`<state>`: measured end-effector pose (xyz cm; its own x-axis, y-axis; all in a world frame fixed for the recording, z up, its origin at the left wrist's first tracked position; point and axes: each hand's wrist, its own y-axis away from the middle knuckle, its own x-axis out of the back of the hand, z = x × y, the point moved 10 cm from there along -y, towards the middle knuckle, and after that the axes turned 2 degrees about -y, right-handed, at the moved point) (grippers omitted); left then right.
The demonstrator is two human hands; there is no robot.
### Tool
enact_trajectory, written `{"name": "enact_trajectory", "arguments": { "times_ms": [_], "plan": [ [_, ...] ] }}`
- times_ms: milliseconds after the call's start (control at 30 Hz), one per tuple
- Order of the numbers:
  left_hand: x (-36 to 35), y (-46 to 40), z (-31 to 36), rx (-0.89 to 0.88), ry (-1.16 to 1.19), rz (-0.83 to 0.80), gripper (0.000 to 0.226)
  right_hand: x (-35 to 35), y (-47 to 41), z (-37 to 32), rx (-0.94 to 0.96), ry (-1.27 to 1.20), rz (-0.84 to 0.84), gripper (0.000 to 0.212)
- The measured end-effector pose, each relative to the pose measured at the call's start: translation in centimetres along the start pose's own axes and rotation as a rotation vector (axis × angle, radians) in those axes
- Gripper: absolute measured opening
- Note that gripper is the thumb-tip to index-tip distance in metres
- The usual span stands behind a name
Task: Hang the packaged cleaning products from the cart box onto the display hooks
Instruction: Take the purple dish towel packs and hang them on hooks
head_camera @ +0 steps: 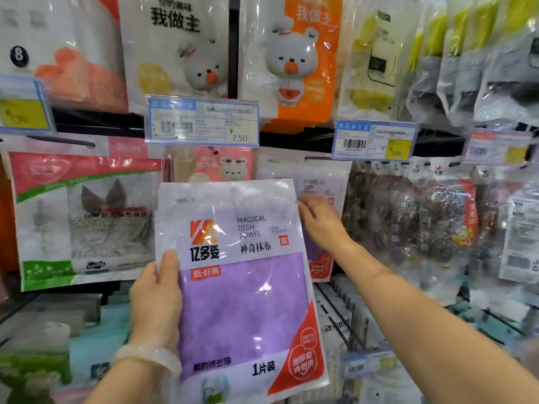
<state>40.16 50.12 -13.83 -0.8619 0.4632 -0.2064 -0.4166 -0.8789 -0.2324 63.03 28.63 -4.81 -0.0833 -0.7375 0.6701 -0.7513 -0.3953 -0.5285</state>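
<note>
Nearest the camera, a person's left hand (156,298), with a pale translucent bracelet (148,358) on its wrist, grips the left edge of a purple dish towel packet (242,290), thumb pressed on the front and fingers hidden behind. The packet is held upright, printed "MAGICAL DISH TOWEL", and its top edge sits well above the grip. Just beyond that grip and to its upper right, the right hand (322,225) reaches past the packet's upper right edge, fingers loosely spread and resting on an identical hanging towel packet (320,182) behind; whether it pinches that packet cannot be told. Left of the gripping hand hangs a red and green mesh scrubber packet (84,217). Right of the reaching hand hang dark steel scourer packs (408,217). Above both hands, a price tag (202,121) reads 7.50, and beyond it hang bear-printed packets (294,59).
</note>
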Motion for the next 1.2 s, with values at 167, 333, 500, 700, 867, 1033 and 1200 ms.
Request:
{"name": "enact_trajectory", "arguments": {
  "times_ms": [167,333,500,700,867,1033,1200],
  "plan": [
    [-1.4,0.1,-1.0,0.004,0.0,-0.035,0.042,-0.4,4.9,0.0,-0.218,-0.493,-0.082,0.069],
    [-3.8,0.8,-0.8,0.021,0.054,-0.078,0.035,0.5,8.3,2.2,-0.298,-0.345,0.009,0.054],
    [-5.3,1.2,-0.9,0.007,0.004,-0.141,0.036,1.8,8.8,4.1,-0.306,-0.491,0.021,0.024],
    [-5.7,1.4,-1.2,0.083,0.074,-0.14,0.029,2.6,9.6,6.5,-0.332,-0.78,0.079,0.011],
    [-4.8,1.3,-1.3,0.054,0.051,-0.078,0.034,4.7,10.7,7.2,-0.267,-0.887,0.205,0.015],
    [-3.6,1.3,-1.5,0.046,0.017,-0.017,0.027,8.0,11.4,5.6,-0.116,-0.948,0.193,0.03],
    [-2.9,1.3,-1.5,0.04,-0.043,-0.006,0.029,11.6,10.8,4.7,-0.029,-1.061,0.332,0.021]
  ]
}}
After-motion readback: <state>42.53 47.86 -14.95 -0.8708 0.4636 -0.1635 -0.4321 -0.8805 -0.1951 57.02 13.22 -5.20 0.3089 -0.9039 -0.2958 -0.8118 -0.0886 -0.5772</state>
